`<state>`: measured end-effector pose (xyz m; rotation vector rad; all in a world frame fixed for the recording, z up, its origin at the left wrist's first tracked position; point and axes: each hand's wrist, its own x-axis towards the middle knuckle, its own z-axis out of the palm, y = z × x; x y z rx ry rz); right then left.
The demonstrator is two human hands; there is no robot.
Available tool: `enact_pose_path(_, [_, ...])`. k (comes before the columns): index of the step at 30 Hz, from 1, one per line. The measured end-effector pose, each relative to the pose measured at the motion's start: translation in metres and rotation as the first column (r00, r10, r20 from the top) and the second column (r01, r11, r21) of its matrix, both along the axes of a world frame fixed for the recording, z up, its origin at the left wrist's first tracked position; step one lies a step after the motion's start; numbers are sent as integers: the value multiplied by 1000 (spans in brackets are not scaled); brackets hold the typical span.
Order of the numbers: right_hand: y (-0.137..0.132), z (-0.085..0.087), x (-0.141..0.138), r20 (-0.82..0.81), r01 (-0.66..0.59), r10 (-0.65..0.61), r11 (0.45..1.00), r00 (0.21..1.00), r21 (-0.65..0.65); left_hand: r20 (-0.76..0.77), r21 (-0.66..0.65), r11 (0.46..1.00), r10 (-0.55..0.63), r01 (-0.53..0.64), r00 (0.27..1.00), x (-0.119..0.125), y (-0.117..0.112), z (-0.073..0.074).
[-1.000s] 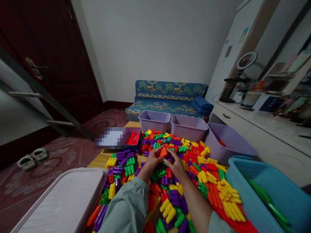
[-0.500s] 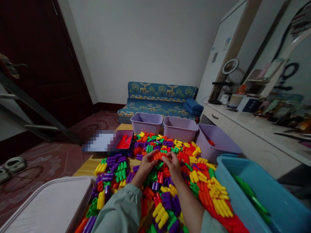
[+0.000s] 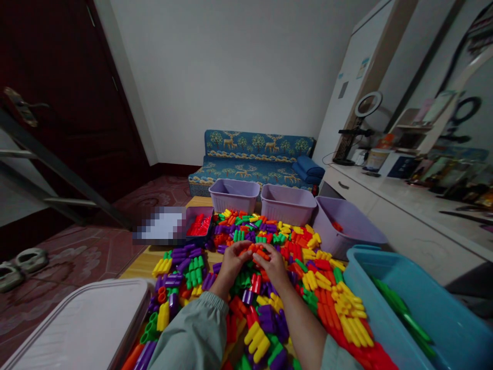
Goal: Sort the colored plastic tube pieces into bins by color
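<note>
Over the middle of the table, my left hand (image 3: pixel 233 260) and my right hand (image 3: pixel 274 266) face each other, fingers closed around orange plastic building blocks (image 3: pixel 257 250). These are short rounded tubes joined side by side; fingers partly hide them. Beneath and around both hands spreads a heap of similar blocks in purple, green, red, yellow and orange. Yellow blocks (image 3: pixel 257 343) lie between my forearms. Left of my left hand are green blocks (image 3: pixel 194 272), and red blocks (image 3: pixel 256 283) lie just below the hands.
Two lilac bins (image 3: pixel 234 198) stand upright along the far edge. A third lilac bin (image 3: pixel 346 228) leans at the right, beside a blue tub (image 3: pixel 370 293) holding green pieces. A small tray (image 3: pixel 188 236) with red pieces sits far left. A white lid (image 3: pixel 80 329) is near left.
My hands have drawn slightly closer around the orange blocks, the right fingers now bent further over them. The view has shifted a little; the heap and bins look unchanged.
</note>
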<state>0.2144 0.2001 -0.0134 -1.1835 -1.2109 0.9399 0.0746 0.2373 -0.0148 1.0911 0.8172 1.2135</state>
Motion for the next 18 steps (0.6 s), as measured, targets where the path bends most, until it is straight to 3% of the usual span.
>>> enact_pose_path(5, [1,-3,-1,-155,51,-58,997,986,-49,-91,44,998,56,-52,994,-1,3,-3])
enact_pose_path(9, [4,-4,2,-281,120,-130,991,951,-52,-255,300,947,192,-112,948,-3,4,-2])
enact_pose_path(12, [5,-6,3,-343,106,-123,992,931,-69,-408,409,913,179,4,895,-1,1,0])
enact_pose_path(15, [5,-7,2,-360,82,-125,988,925,-133,-552,406,903,117,144,825,1,-2,0])
enact_pose_path(18, [5,-3,6,-430,75,-160,975,889,-207,-674,421,877,130,233,727,2,-5,-3])
